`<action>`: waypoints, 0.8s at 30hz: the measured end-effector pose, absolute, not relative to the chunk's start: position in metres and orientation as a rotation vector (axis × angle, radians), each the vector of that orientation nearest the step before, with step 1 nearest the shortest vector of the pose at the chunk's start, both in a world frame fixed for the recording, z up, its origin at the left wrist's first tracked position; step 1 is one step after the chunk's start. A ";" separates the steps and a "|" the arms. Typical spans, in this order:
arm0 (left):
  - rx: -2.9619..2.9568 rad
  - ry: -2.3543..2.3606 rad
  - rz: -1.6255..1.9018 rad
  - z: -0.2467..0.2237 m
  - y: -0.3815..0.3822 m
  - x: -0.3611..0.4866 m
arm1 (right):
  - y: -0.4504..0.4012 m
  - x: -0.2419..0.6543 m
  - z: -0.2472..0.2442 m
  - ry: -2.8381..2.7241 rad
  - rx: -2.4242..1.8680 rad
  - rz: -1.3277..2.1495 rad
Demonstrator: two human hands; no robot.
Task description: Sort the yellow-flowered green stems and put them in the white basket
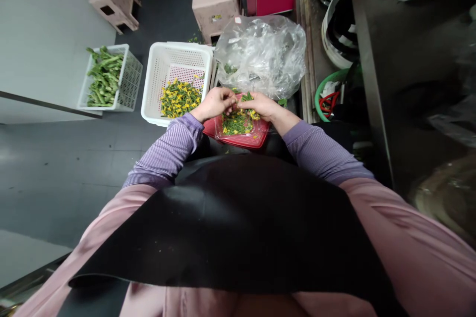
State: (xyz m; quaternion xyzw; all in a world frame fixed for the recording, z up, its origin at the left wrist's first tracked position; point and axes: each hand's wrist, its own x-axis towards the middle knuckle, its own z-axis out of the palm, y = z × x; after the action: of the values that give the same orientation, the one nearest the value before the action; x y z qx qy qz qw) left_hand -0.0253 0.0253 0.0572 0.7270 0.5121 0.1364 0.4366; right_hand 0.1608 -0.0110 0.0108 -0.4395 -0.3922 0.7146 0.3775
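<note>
Flowers (254,114) were bunched in our right hand (260,105), its fingers closed on them. Our left hand (217,103) had its fingertips pinched together just beside; we couldn't tell what they held. At six o'clock we had the clear box (220,133) of green stems (234,124) over the red tray (250,142). The bag (266,52) lay at one, the green tub (319,96) at three, the white basket (152,86) of yellow blooms (178,99) at nine.

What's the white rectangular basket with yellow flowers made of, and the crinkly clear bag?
The white rectangular basket looks like hard, smooth plastic, from its neat moulded holes. The crinkly clear bag seems thin, glossy plastic film: it creases and catches light.
</note>
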 end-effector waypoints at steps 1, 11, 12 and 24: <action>1.842 1.318 0.309 0.052 0.027 -0.027 | -0.010 0.161 0.011 -0.986 -1.125 1.813; 2.135 1.608 -0.573 0.000 -0.006 -0.017 | -0.010 0.157 0.009 -0.906 -1.209 1.788; 2.157 1.590 -0.564 -0.003 -0.007 -0.016 | -0.010 0.156 0.008 -0.902 -1.212 1.788; 2.106 1.551 -0.298 -0.019 0.002 -0.021 | -0.009 0.157 0.007 -0.906 -1.198 1.779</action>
State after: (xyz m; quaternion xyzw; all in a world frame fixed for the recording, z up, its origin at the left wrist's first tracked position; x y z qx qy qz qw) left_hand -0.0215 0.0021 -0.0186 0.7743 0.5702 -0.1094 0.2516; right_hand 0.1566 -0.0086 0.0072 -0.4725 -0.3574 0.7017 0.3958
